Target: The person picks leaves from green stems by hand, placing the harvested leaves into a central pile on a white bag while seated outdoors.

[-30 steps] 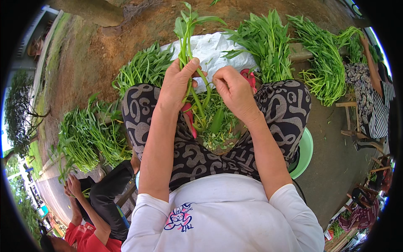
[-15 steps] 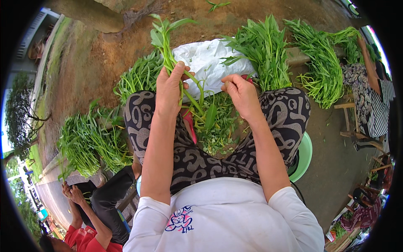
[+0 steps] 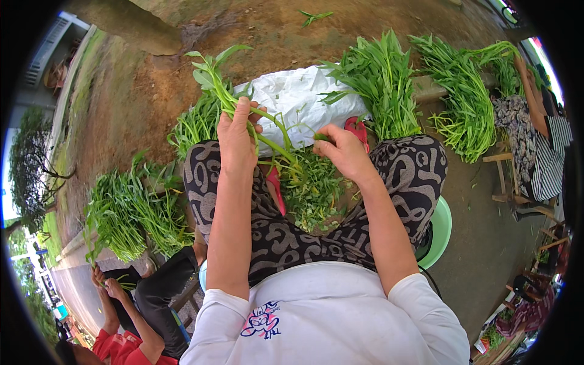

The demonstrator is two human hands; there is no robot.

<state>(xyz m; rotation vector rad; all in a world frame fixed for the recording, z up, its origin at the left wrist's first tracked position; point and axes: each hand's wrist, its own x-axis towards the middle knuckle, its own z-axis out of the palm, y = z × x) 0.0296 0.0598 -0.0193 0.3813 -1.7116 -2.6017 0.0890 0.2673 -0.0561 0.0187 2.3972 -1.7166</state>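
My left hand (image 3: 236, 140) is closed around a few long leafy green stems, which look like water spinach (image 3: 210, 79). Their leafy tops point away to the upper left, while the thick stem ends slant down to the right between my knees. Just right of those ends, my right hand (image 3: 345, 153) pinches a small green leaf (image 3: 321, 138) between thumb and fingers. Below both hands lies a heap of plucked leaves and stem bits (image 3: 313, 188) on the ground.
A white sack (image 3: 286, 90) lies beyond my hands. Bundles of greens (image 3: 386, 85) stand to its right, with more greens (image 3: 137, 210) at left. A pale green basin (image 3: 441, 237) sits by my right thigh. Red shoes (image 3: 358, 132) show. Co-workers sit on both sides.
The leaf that hung by the stem ends has gone from there, and a leaf now shows in my right fingers. That hand has moved slightly left and nearer. The held stems lean further left.
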